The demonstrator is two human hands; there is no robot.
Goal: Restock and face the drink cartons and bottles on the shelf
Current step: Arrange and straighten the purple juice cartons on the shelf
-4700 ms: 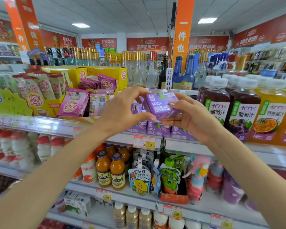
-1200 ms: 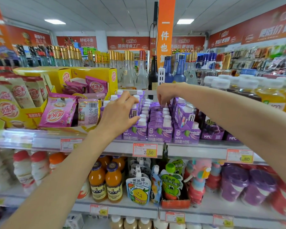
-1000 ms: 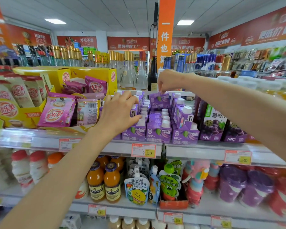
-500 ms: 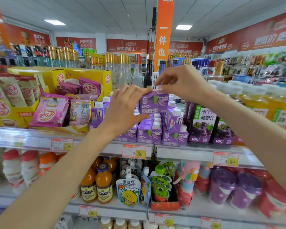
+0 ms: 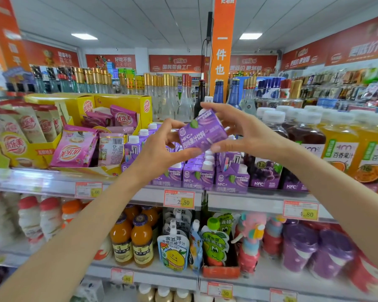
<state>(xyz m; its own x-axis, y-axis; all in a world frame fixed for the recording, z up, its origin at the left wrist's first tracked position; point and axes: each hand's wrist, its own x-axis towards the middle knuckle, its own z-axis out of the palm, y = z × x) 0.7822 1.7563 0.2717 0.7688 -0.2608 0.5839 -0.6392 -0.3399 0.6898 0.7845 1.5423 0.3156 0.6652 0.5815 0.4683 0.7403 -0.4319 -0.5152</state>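
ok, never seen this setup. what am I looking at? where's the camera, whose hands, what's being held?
There is no robot here: a person works with two bare hands. The only camera is a wide-angle lens worn on the person's head, looking forward and down. That is why the arms come in from the bottom corners and the edges look bent.

The left hand and right hand together grip a small purple carton, tilted, in the air above the shelf. Under it stand rows of matching cartons, behind a 2.50 price tag. To their right are dark grape juice bottles and yellow juice bottles. To the left lie pink sachets. The lower shelf holds orange bottles and pouches.
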